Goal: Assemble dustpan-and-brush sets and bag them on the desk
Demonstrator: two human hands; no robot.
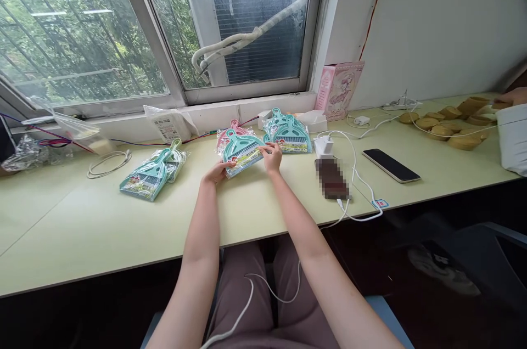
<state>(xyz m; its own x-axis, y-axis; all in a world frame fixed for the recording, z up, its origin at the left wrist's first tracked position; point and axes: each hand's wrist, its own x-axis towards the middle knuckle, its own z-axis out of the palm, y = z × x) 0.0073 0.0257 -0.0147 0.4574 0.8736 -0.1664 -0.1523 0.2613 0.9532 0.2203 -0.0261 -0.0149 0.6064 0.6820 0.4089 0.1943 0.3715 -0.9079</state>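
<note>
Between my hands is a mint-green mini dustpan and brush set [242, 150] in clear wrap, tilted above the table. My left hand [218, 172] grips its lower left corner, and my right hand [270, 158] pinches its right edge. Just behind it lies a pink dustpan set [224, 138], partly covered. To the right is a pile of wrapped mint-green dustpan sets [290, 135]. Over on the left, another mint-green set [147, 176] overlaps a yellow-green-handled set [176, 158].
A phone [391, 165], a white charger [323, 146] with cables and a blurred dark device [332, 179] lie on the right. A pink box [340, 90] stands by the window. Round wooden pieces [465, 138] are heaped far right. A coiled cable [109, 162] lies left.
</note>
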